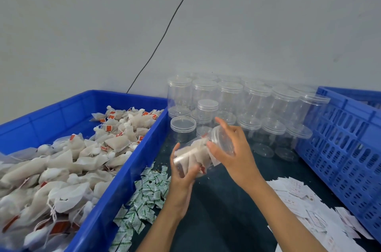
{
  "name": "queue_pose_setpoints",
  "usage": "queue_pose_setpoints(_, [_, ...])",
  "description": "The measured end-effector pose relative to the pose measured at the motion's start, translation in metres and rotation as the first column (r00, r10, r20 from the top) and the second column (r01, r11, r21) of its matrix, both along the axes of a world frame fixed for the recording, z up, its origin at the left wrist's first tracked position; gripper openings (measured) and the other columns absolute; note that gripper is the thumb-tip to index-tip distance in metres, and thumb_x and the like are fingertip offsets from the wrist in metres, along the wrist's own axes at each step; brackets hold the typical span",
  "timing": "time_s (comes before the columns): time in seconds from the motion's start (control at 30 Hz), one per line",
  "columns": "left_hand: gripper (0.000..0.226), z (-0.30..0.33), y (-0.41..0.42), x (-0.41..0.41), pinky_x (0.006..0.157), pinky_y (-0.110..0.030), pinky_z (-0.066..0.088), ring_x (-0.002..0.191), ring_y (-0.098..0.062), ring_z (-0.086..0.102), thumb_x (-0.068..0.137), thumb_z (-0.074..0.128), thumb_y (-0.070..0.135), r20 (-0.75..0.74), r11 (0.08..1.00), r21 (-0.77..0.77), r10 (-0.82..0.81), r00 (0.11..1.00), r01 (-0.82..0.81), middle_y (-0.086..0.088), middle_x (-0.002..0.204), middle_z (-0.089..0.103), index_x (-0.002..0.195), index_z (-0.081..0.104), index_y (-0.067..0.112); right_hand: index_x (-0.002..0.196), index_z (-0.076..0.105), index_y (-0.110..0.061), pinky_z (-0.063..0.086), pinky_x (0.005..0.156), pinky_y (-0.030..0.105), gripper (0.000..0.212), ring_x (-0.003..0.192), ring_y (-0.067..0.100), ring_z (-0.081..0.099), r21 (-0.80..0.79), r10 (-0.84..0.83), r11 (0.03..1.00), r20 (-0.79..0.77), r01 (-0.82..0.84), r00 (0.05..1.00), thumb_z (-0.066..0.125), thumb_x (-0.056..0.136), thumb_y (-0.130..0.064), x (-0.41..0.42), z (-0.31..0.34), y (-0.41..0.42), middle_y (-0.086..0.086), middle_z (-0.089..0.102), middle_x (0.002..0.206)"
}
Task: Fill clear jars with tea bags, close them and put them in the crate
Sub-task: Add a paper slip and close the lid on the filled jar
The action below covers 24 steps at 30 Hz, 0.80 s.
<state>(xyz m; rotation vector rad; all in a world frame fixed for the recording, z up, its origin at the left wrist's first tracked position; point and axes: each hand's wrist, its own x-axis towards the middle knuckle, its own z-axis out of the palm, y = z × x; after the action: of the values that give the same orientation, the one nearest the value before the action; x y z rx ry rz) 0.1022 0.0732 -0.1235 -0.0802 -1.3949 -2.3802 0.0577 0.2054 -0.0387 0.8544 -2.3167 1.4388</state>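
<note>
A clear jar packed with tea bags lies tilted above the dark table, its mouth pointing up and to the right. My left hand grips its base end from below. My right hand curls round the clear lid at the jar's mouth. Loose tea bags with red tags fill the solid blue bin on the left. The perforated blue crate stands at the right.
Stacked empty clear jars with lids stand at the back by the wall. Small green-and-white sachets lie beside the bin. White paper labels are spread at the right front. A black cable runs down the wall.
</note>
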Motion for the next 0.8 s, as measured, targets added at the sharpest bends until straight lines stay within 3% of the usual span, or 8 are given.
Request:
queue_pose_setpoints(0.1, [0.105,0.003,0.002,0.003,0.094,-0.048,0.053,0.119,-0.033,0.058,0.061,0.087,0.049,-0.018,0.987,0.079,-0.139,0.990,0.140,-0.014,0.140,0.053,0.147,0.031,0.028,0.143,0.033,-0.048,0.030,0.080,-0.009,0.066,0.111,-0.023,0.035,-0.025,0.017,1.000,0.034,-0.016,0.999,0.052,0.081,-0.061,0.003,-0.003,-0.004,-0.022,0.038,0.117])
queue_pose_setpoints(0.2, [0.109,0.006,-0.002,0.005,0.075,-0.037,0.057,0.102,-0.028,0.064,0.057,0.086,0.057,0.039,0.991,0.080,-0.107,0.993,0.104,-0.019,0.128,0.059,0.144,0.035,0.018,0.142,0.031,-0.053,0.032,0.084,-0.004,0.061,0.113,-0.016,0.038,0.019,0.057,0.998,0.034,-0.057,0.998,0.047,0.085,-0.065,0.003,-0.003,-0.001,-0.016,0.040,0.116])
queue_pose_setpoints(0.33, [0.065,0.005,-0.007,0.007,0.065,-0.030,0.055,0.079,-0.019,0.067,0.072,0.068,0.069,0.181,0.972,0.098,-0.228,0.957,0.213,-0.017,0.098,0.067,0.107,0.073,0.015,0.141,0.034,-0.054,0.035,0.101,0.019,0.055,0.123,0.004,0.039,0.216,0.147,0.969,-0.099,-0.123,0.984,0.045,0.087,-0.062,0.000,0.002,0.002,-0.017,0.038,0.122])
queue_pose_setpoints(0.4, [0.062,0.004,-0.010,0.006,0.063,-0.031,0.055,0.073,-0.020,0.065,0.081,0.055,0.071,0.223,0.954,0.113,-0.298,0.928,0.279,-0.016,0.091,0.067,0.098,0.077,0.015,0.139,0.038,-0.054,0.035,0.104,0.025,0.053,0.124,0.008,0.038,0.308,0.224,0.936,-0.153,-0.169,0.963,0.047,0.087,-0.057,-0.002,0.007,0.004,-0.020,0.037,0.125])
queue_pose_setpoints(0.6, [0.078,-0.001,-0.010,0.002,0.061,-0.032,0.058,0.077,-0.023,0.066,0.083,0.047,0.073,0.287,0.860,0.252,-0.505,0.814,0.444,-0.019,0.097,0.065,0.113,0.070,0.005,0.132,0.050,-0.049,0.043,0.100,0.029,0.047,0.116,0.009,0.046,0.423,0.302,0.877,-0.116,-0.228,0.946,0.047,0.085,-0.053,-0.011,0.015,0.012,-0.020,0.043,0.126])
queue_pose_setpoints(0.7, [0.080,-0.002,-0.003,0.002,0.065,-0.030,0.060,0.079,-0.023,0.064,0.079,0.053,0.069,0.256,0.863,0.306,-0.481,0.838,0.402,-0.021,0.101,0.064,0.118,0.067,0.000,0.128,0.051,-0.051,0.043,0.094,0.025,0.045,0.108,0.009,0.049,0.393,0.227,0.905,-0.124,-0.162,0.966,0.045,0.083,-0.055,-0.011,0.017,0.006,-0.024,0.045,0.119])
queue_pose_setpoints(0.8, [0.089,0.000,0.007,0.002,0.070,-0.029,0.059,0.084,-0.022,0.066,0.068,0.068,0.069,0.197,0.919,0.267,-0.347,0.917,0.290,-0.020,0.107,0.067,0.126,0.059,0.001,0.127,0.054,-0.049,0.044,0.093,0.027,0.042,0.104,0.008,0.051,0.308,0.135,0.945,-0.050,-0.113,0.990,0.048,0.086,-0.054,-0.010,0.020,-0.003,-0.019,0.048,0.110])
